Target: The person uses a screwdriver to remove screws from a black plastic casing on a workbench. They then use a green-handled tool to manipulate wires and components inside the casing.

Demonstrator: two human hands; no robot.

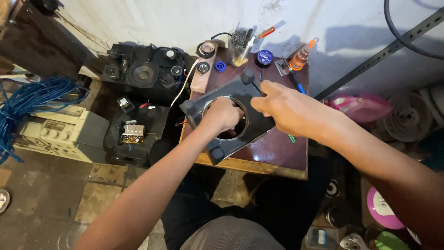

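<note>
We're working on the black speaker baffle panel [231, 118], the one with the big round cutout, lying tilted on the small brown worktable [277, 150] near its front-left corner. Our left hand [225, 115] is curled into a fist down inside the cutout, gripping its rim. Our right hand [282, 104] is closing on the panel's far edge, fingers bent; whether it's pinching a tool or just the rim, we can't tell (the knuckles are hiding it).

To do this well, in our judgement: we're keeping the left hand bracing the panel flat so it isn't pivoting off the table edge, and keeping the right-hand force in line with the corner post, not prying.

Packages and labels, moving outward: a round blue tin [264, 57] with a pale label is sitting at the table's back edge, a small blue cap [220, 66] to its left, an orange-capped clear bottle [301, 56] to its right. A black speaker box [145, 71] is standing left of the table; a round pink-and-white lid [381, 208] is lying at lower right.
</note>
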